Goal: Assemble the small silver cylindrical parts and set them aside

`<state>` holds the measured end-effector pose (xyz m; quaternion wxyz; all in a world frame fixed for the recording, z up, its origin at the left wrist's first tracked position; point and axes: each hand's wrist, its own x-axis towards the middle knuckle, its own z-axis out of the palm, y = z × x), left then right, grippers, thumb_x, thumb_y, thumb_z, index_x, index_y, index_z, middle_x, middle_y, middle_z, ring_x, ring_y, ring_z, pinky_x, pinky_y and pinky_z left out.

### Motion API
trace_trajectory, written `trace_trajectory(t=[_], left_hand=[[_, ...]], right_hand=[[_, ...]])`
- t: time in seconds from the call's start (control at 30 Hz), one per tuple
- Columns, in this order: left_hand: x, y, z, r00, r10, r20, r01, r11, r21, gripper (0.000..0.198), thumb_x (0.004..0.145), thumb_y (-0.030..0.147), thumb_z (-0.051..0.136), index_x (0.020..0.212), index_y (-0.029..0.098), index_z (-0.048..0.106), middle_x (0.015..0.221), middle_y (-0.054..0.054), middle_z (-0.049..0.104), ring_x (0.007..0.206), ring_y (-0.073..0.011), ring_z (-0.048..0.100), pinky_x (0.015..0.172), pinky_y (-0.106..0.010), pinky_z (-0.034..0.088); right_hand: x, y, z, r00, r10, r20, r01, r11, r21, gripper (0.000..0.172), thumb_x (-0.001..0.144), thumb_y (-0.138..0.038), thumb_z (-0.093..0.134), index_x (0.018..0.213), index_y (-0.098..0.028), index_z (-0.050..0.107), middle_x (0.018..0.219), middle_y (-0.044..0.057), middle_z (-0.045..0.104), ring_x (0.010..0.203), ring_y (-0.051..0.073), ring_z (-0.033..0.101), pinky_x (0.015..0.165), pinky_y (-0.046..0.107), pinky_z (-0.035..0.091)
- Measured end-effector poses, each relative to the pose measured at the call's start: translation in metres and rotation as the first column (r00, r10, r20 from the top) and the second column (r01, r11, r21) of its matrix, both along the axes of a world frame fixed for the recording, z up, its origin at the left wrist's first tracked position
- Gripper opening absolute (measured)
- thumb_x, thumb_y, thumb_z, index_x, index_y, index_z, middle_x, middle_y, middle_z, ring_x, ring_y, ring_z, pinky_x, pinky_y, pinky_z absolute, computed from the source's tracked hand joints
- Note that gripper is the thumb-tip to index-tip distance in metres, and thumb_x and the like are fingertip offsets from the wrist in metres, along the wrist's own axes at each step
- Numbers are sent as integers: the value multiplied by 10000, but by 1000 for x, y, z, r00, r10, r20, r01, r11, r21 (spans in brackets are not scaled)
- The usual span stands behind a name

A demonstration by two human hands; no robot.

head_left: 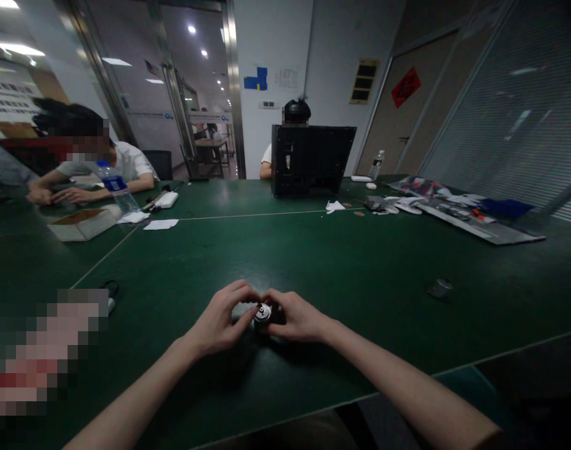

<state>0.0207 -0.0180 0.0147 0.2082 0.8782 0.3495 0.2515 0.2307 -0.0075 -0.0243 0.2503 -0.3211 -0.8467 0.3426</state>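
A small round part [262, 312] with a shiny silver top and a dark lower body stands between my hands on the green table, close to me. The top has a ring and a small stud in its centre; I cannot tell exactly what it is. My right hand [295, 317] curls round its right side, thumb in front and fingers behind. From the left, my left hand [226, 315] reaches over, its thumb at the rim and its bent fingers meeting the right fingertips behind the part. Its lower body is partly hidden by the fingers.
A dark cylinder [439, 287] lies to the right. Farther back are a black case [313, 161], a cardboard box [83, 225], a water bottle [119, 190] and a cluttered board [482, 219]. One person sits at the left, another behind the case. A blurred patch covers the lower left.
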Motion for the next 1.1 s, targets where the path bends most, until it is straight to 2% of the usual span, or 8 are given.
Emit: trace_trajectory(t=[0.13, 0.27, 0.63, 0.87, 1.0, 1.1], left_hand=[[0, 2, -1, 999, 33, -6, -34, 999, -16, 172, 911, 234, 433, 951, 163, 584, 923, -54, 568, 849, -182, 551, 757, -294, 439], [0, 3, 0, 997, 81, -15, -81, 996, -36, 184, 913, 224, 425, 955, 164, 593, 938, -58, 579, 856, -181, 556, 763, -294, 447], [-2, 4, -7, 989, 70, -127, -71, 997, -3, 199, 821, 139, 467, 983, 172, 577, 957, -61, 569, 855, -195, 549, 759, -304, 441], [-1, 4, -7, 982, 54, -182, -52, 999, 17, 166, 802, 170, 485, 946, 166, 566, 927, -57, 572, 832, -200, 543, 741, -304, 435], [-1, 3, -4, 975, 42, -220, -45, 999, -7, 184, 796, 221, 521, 964, 162, 571, 939, -67, 584, 843, -214, 546, 748, -320, 442], [-1, 2, -3, 969, 46, -244, -49, 999, -7, 248, 782, 264, 559, 1011, 168, 570, 998, -79, 593, 891, -232, 553, 796, -349, 443]], right_hand=[[-1, 2, -2, 997, 0, -77, -7, 996, -93, 456, 735, -215, 667, 1139, -181, 458, 894, 23, 640, 745, 132, 598, 653, 228, 441], [-1, 4, -5, 995, -1, -101, -12, 992, -123, 547, 728, -216, 678, 1204, -197, 407, 910, 21, 649, 747, 134, 600, 656, 238, 447], [-1, 5, -7, 998, -16, -56, 12, 997, -76, 523, 719, -236, 698, 1174, -186, 446, 895, 23, 635, 735, 138, 603, 643, 237, 447], [-2, 2, -4, 997, -57, 50, 56, 998, 15, 583, 715, -307, 711, 1216, -187, 436, 915, 44, 644, 756, 161, 601, 659, 250, 434], [1, 0, 2, 996, -29, 81, 24, 998, 65, 622, 700, -333, 723, 1233, -193, 435, 981, 59, 638, 828, 179, 597, 719, 276, 434], [5, -1, 9, 996, -23, 81, 16, 997, 81, 586, 714, -301, 699, 1230, -196, 443, 1012, 63, 629, 826, 173, 586, 745, 290, 433]])
